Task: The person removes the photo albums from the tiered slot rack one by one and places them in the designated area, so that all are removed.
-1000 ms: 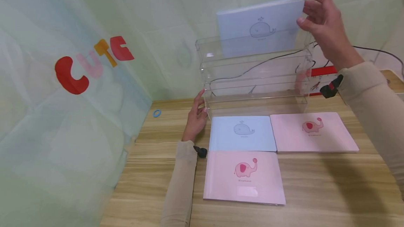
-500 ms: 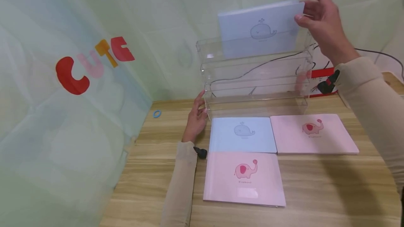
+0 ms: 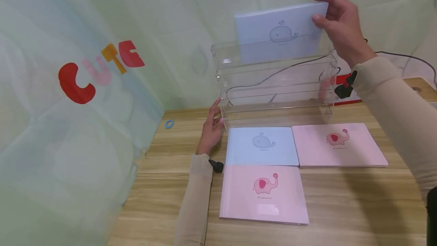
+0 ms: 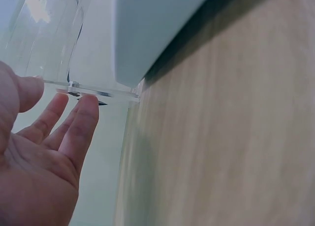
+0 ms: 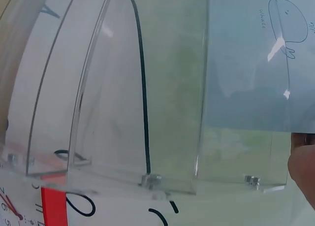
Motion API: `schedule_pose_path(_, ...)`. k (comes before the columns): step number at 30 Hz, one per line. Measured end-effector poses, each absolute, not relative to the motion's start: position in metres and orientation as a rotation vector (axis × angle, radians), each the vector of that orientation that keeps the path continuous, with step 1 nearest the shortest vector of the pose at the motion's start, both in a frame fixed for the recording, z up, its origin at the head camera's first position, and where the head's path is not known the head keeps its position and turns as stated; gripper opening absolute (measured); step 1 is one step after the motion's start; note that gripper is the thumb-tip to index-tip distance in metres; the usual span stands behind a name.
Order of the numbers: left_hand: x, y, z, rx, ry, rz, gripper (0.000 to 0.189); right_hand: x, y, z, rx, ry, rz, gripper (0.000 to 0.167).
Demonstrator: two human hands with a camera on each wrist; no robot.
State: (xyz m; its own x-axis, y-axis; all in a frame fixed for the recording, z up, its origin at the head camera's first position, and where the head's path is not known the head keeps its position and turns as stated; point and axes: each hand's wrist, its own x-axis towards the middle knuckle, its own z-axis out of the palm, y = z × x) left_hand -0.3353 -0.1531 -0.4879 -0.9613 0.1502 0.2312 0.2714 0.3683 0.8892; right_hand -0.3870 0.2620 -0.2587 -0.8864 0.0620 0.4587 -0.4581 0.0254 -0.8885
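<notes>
A pale blue book with a whale drawing (image 3: 263, 29) stands in the top tier of a clear acrylic rack (image 3: 276, 105). My right hand (image 3: 343, 29) holds its upper right corner, thumb on the front cover and the other fingers behind. In the right wrist view the whale cover (image 5: 246, 88) shows through the clear front panel, with part of that hand (image 5: 302, 162) at the book's edge. Low on the rack's left side, my left hand (image 3: 212, 134) touches the side panel with extended fingertips; the left wrist view shows those fingers (image 4: 81, 132) against the clear edge.
Another blue whale book (image 3: 263, 155) lies before the rack, a pink elephant book (image 3: 368, 147) to its right and another pink elephant book (image 3: 239, 196) nearer me. A blue ring (image 3: 169, 124) lies left. A black cable (image 3: 406, 53) runs behind the rack. A fabric wall (image 3: 85, 162) borders the table.
My right hand has shifted left, further over the corner of the upright blue book. The book stays nearly in place. My left hand has not moved.
</notes>
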Motion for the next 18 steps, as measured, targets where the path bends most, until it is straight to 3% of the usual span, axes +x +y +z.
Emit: schedule_pose_path(18,-0.334,-0.155,-0.486,-0.413,-2.48,-1.679,0.08,-0.391,0.248,-0.246,0.21,-1.868,1.988,0.028)
